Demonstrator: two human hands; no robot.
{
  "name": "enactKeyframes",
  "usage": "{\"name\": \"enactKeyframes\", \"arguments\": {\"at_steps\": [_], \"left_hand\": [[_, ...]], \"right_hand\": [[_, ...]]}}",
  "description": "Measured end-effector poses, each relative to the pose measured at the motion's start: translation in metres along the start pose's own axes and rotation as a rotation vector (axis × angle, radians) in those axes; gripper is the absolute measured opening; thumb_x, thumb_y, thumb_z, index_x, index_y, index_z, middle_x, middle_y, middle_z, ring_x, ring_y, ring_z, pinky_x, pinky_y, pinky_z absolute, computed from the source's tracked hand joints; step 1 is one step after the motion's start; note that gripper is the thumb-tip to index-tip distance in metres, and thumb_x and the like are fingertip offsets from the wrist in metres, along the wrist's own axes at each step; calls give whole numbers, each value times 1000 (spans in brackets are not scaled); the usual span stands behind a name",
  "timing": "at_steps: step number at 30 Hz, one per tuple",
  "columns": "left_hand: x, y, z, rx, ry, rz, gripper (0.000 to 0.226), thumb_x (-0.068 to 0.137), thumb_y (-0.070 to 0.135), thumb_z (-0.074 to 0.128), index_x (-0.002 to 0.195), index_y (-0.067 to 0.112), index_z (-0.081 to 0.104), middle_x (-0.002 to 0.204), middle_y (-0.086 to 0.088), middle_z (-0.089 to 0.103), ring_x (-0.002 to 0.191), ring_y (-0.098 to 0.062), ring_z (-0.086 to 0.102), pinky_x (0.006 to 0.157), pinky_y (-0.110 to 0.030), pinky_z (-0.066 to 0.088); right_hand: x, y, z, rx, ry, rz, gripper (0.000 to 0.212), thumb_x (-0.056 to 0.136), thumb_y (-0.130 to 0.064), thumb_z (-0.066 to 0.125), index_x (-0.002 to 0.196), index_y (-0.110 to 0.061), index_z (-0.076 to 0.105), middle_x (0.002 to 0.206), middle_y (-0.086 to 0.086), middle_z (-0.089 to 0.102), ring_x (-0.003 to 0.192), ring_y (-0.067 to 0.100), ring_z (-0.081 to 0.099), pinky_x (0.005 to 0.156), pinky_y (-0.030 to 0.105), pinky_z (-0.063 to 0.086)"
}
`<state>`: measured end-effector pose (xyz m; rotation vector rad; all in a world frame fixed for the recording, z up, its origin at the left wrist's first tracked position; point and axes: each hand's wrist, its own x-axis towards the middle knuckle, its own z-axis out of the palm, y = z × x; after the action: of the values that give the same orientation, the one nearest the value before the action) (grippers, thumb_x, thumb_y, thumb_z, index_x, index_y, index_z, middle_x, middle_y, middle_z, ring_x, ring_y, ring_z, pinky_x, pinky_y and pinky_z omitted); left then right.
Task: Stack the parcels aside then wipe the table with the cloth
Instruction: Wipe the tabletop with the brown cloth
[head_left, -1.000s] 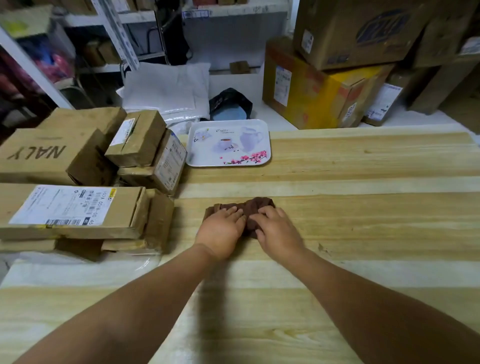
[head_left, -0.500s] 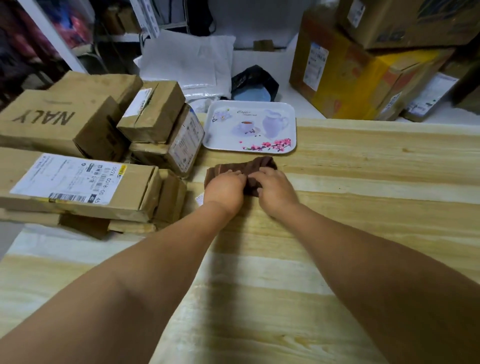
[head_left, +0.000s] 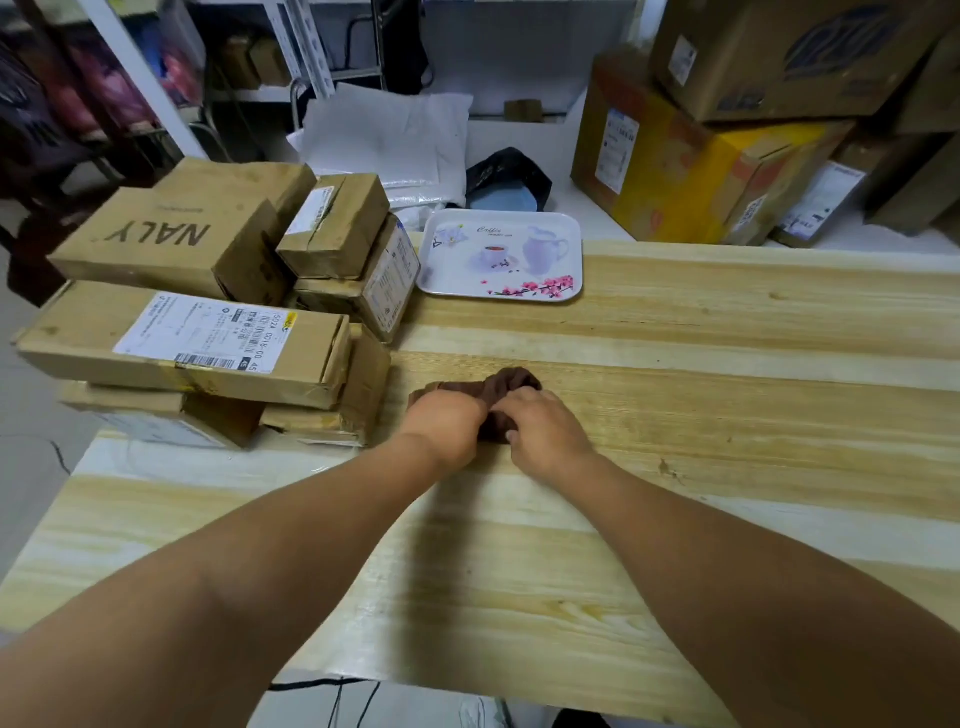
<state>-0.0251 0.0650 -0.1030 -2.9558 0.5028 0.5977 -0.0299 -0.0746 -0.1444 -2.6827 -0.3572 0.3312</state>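
Two hands, left hand (head_left: 447, 423) and right hand (head_left: 545, 434), clutch the cloth (head_left: 511, 387) beside stacked parcels (head_left: 208, 312).

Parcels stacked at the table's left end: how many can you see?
7: NALY box, rear box behind it, small box atop a side-labelled box, long labelled box over a lower-left box and a lower-right box. More may be hidden.
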Motion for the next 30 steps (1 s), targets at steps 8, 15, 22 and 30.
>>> {"name": "enactKeyframes", "arguments": {"at_steps": [8,15,22,30], "left_hand": [[-54,12,19,30,-63,-2,44,92,11,48,135,10,43,117,-11,61,103,-31,59,72,-33,39],[-36,43,34,-102,-7,-88,51,92,1,44,142,13,42,158,-8,27,143,-26,30,113,-35,31],[8,130,28,-217,88,9,63,93,-5,39,152,15,26,161,-3,16,148,-22,16,116,-32,21],[54,240,9,-263,145,162,54,94,0,40,147,14,39,159,-4,25,146,-26,21,118,-35,23]], "right_hand": [[-44,-13,10,-51,-72,-142,40,87,-14,57,126,-25,57,128,0,52,115,25,45,96,40,43],[-52,27,-7,-111,-37,-207,40,85,-1,53,120,-21,58,114,3,53,105,25,47,87,39,45],[-82,120,-38,-107,22,-108,44,82,2,55,119,-23,57,107,3,49,105,26,47,82,43,47],[-124,222,-74,-87,150,112,47,79,6,56,116,-24,61,108,3,54,104,25,49,82,42,48]]}}
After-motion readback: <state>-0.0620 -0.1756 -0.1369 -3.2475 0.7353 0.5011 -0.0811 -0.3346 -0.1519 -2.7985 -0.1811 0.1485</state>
